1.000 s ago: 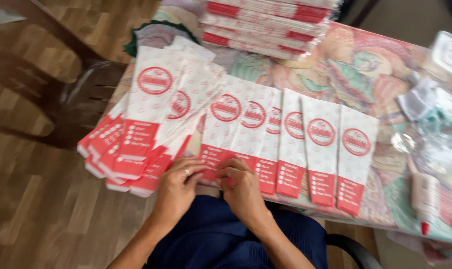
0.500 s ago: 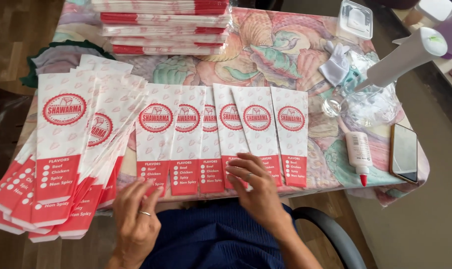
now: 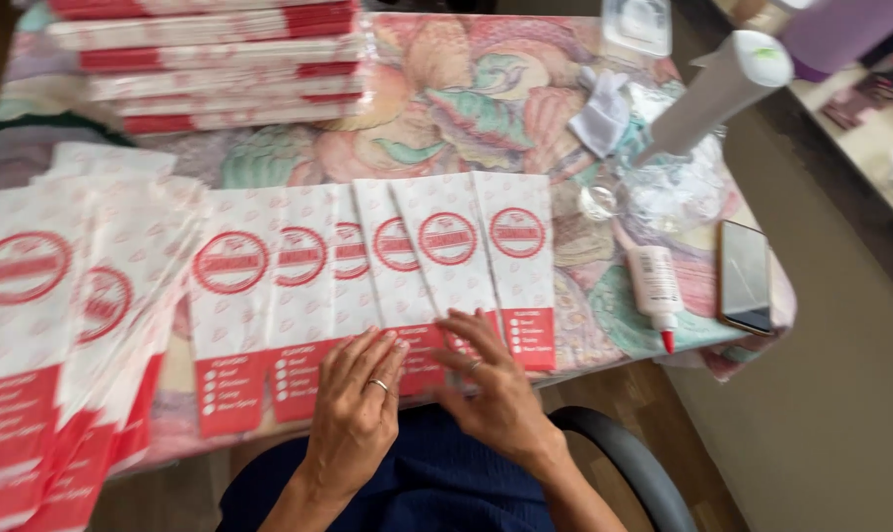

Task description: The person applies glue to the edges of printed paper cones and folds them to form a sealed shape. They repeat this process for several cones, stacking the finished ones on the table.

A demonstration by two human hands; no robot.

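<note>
Table: covered by a floral cloth; it fills most of the view, its near edge by the person's lap.
Loose bags: a thick, blurred heap of white-and-red paper bags at 9 o'clock, hanging over the table's near edge.
Stack: flat bundles of the same bags piled at 11 o'clock, far side of the table.
Bag row: overlapping white bags with red round marks and red bottom bands, fanned at the centre, their bottoms toward the person.
Left hand: at 6 o'clock, palm down, fingers spread flat, a ring on one finger; the fingertips rest on the red band of a middle bag in the row. It grips nothing.
Right hand: just beside the left, toward 5 o'clock, fingers loosely spread and lying on the red bands of the right-hand bags. Flat, not closed on anything.
Phone: dark, lying at 3 o'clock near the table's right edge.
Glue bottle: white with a red tip, lying just left of the phone, tip pointing at the person.
</note>
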